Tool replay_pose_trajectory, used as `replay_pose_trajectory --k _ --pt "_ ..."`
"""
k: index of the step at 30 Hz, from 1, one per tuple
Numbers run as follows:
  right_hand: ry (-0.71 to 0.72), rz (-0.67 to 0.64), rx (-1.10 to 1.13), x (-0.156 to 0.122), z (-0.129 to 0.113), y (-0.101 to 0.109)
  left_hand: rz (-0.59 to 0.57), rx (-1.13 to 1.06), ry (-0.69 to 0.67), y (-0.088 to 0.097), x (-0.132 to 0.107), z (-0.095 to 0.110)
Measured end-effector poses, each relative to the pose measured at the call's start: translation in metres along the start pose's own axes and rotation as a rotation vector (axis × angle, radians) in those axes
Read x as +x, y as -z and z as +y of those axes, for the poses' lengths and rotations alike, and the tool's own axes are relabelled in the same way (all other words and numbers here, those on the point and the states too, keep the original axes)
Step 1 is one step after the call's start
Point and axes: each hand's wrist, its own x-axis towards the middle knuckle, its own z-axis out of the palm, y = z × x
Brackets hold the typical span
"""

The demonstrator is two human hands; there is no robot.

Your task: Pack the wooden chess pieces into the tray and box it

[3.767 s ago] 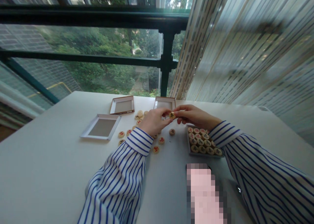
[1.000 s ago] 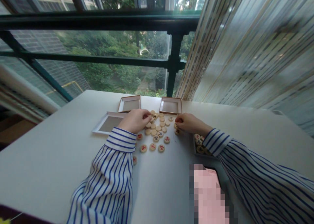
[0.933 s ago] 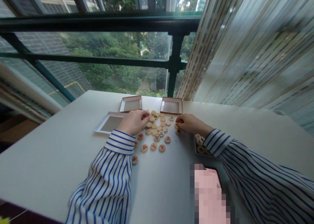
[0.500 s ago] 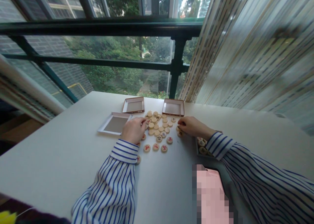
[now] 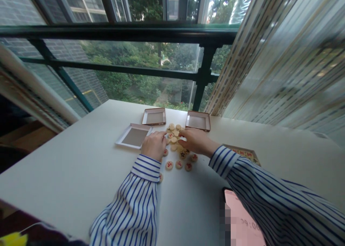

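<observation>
Resting palm down on the white table (image 5: 81,167), both hands were at a loose cluster of wooden discs (image 5: 174,140) lying near the far middle of the table, between the empty trays and the person. The left hand (image 5: 154,146) sat at the cluster's left edge with its fingers curled under and the knuckles raised; whether it gripped a disc could not be determined. The right hand (image 5: 196,141) reached in from the right, wrist low, its fingers stretched leftward over the top of the cluster and touching discs there; no grip could be confirmed. Both forearms wore blue-and-white striped sleeves. Count of loose discs: at least a dozen visible, the hands covering others; three red-marked discs lay in a row on the near side, and one further disc (image 5: 161,177) lay just beside the left cuff. Count of empty trays: three, namely one white tray (image 5: 134,136) left of the left hand and two brown trays (image 5: 154,117) (image 5: 198,121) beyond the cluster. One box (image 5: 244,153) holding packed discs lay behind the right sleeve, partly hidden. One phone (image 5: 244,221) lay at the near edge.
</observation>
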Motion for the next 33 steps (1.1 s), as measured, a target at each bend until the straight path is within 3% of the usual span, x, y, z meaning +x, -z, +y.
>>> replay_pose_trajectory --k 8,25,29,33 --pt "0.007 0.009 -0.097 0.011 -0.018 -0.006 0.035 0.012 0.018 0.000 -0.002 0.001" --pt "-0.033 -0.017 -0.043 0.010 -0.022 -0.003 0.074 -0.048 0.009 0.000 -0.002 -0.001" --pt "-0.053 0.070 0.291 0.010 -0.011 0.000 0.128 -0.124 0.021 0.000 -0.002 -0.002" --pt "-0.128 0.031 0.768 0.011 0.001 0.004 0.189 -0.201 -0.028 0.002 -0.002 -0.001"
